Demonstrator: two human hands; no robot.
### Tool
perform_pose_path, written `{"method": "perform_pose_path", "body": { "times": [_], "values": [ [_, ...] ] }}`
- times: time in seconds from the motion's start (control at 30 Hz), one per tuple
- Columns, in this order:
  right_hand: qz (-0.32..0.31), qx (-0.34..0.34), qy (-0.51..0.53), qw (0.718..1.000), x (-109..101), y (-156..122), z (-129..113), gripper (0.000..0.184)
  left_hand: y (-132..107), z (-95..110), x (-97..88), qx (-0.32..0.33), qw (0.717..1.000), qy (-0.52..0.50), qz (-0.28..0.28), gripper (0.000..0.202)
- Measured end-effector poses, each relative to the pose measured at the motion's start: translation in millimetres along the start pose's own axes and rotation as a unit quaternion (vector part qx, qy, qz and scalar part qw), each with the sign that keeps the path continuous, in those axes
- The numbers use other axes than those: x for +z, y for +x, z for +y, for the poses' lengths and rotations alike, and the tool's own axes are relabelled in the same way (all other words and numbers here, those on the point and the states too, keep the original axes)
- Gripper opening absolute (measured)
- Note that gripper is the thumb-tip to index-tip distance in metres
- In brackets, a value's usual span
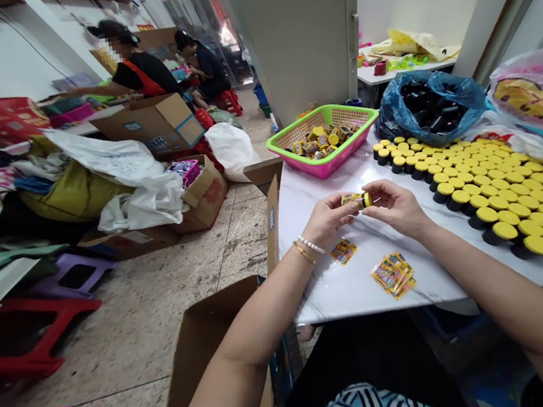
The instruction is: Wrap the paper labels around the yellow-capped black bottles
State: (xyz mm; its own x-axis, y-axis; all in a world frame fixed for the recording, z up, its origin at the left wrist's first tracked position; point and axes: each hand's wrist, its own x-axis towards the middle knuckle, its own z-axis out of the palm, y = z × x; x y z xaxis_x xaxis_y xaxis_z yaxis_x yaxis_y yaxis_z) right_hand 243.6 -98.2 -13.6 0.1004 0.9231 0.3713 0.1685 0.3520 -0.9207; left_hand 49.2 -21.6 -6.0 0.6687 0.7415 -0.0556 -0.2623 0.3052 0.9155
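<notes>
Both of my hands hold one small jar with a yellow lid (358,200) lying sideways above the white table (344,287). My left hand (325,218) pinches its labelled body; a bracelet of pearls and a gold bangle sit on that wrist. My right hand (395,205) grips the lid end with curled fingers. On the table under my hands lie a single sticker (343,251) and a small stack of stickers (393,274). To the right stand many black jars with yellow lids (503,198) in rows.
A green and pink basket (321,134) with labelled jars stands at the table's far edge, beside a blue bag of black jars (432,105). Open cardboard boxes (205,347) sit on the floor at left. Two people (141,67) work in the background. Stools (31,331) stand at left.
</notes>
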Motion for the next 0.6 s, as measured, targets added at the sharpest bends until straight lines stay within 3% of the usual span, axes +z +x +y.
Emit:
{"method": "perform_pose_path", "body": {
  "times": [0.23, 0.4, 0.5, 0.6],
  "values": [
    [-0.002, -0.107, -0.139, 0.985, 5, -7, 0, 0.024, 2, -7, -5.4, 0.026, 0.997, 0.076, -0.016, 0.046],
    [-0.023, -0.183, -0.178, 0.967, 4, -8, -6, 0.020, 0, -4, -9.1, 0.006, 0.997, 0.061, -0.050, 0.054],
    [-0.012, -0.177, -0.188, 0.966, 4, -9, -7, 0.018, -1, -5, -10.6, 0.013, 0.999, 0.038, -0.037, 0.054],
    [0.028, -0.087, -0.140, 0.986, 10, -12, -1, 0.024, 0, -8, -10.2, 0.060, 0.994, 0.083, -0.030, 0.048]
  ]
}}
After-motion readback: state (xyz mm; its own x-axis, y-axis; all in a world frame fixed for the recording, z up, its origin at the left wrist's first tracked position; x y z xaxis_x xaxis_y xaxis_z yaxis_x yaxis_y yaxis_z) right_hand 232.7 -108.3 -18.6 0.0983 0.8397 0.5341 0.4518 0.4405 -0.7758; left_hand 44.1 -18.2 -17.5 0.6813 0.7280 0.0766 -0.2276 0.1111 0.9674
